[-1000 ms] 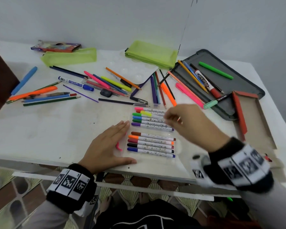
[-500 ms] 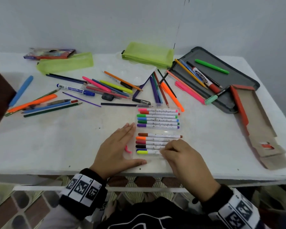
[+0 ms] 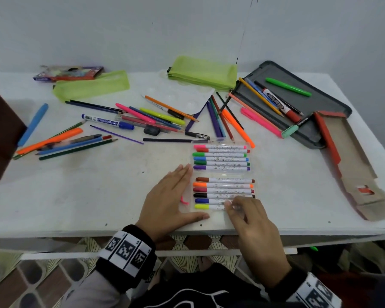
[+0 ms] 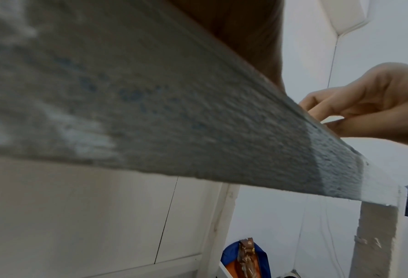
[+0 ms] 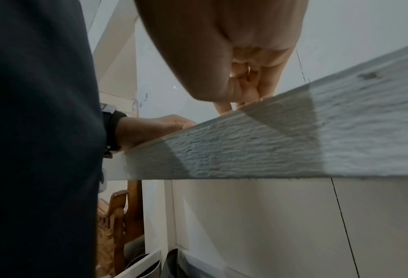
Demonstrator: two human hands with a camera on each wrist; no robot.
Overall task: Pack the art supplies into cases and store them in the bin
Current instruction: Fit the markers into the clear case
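A clear marker case [image 3: 222, 174] lies open near the table's front edge, with a row of coloured markers in each half. The yellow marker [image 3: 203, 206] lies nearest me in the near row. My left hand [image 3: 176, 192] rests flat on the table against the case's left side, fingers straight and thumb along the near edge. My right hand [image 3: 232, 207] is curled over the yellow marker's white barrel, fingertips pinching it; the left wrist view shows this right hand [image 4: 364, 109] with thumb and fingers closed on something pale. In the right wrist view the table edge hides the right hand's [image 5: 243, 90] fingertips.
Loose pens and pencils [image 3: 125, 121] are scattered across the table's middle and left. Two green mesh pouches [image 3: 202, 71], a white palette [image 3: 182, 96], a grey tin case [image 3: 307, 112] holding pens and an open cardboard box [image 3: 351, 165] lie behind and to the right. A brown bin [image 3: 0, 134] stands at the left edge.
My right hand came from the far row down to the near row. The yellow marker now lies at the bottom of that near row. The left hand stayed put.
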